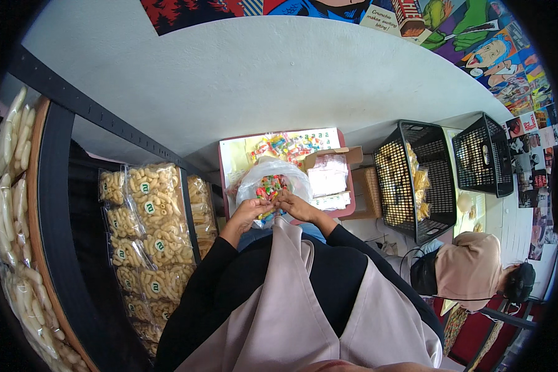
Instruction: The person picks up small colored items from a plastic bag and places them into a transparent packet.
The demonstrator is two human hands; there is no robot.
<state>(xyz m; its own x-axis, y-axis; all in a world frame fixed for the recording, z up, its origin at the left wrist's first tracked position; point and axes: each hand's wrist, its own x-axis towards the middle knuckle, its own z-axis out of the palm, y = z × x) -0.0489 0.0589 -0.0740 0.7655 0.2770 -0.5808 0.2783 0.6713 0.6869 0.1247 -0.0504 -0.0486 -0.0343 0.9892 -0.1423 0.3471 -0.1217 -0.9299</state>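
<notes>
My left hand [250, 211] and my right hand [296, 206] meet over the near rim of a large clear plastic bag [294, 175]. Inside the bag lie many small, brightly coloured wrapped pieces [273, 184], red, green, yellow and blue. The fingers of both hands are closed in a pinch, nearly touching each other. Whatever sits between the fingertips is too small to make out. Beyond the bag, a heap of small clear packets with coloured contents [279, 147] covers the far part of the small table [232, 152].
An open cardboard box [328, 173] of pale flat packets stands right of the bag. Black crates [437, 180] are further right, one holding yellow snack bags. Shelves of bagged ring-shaped snacks [161, 245] rise at left. Another person [468, 270] bends over at right.
</notes>
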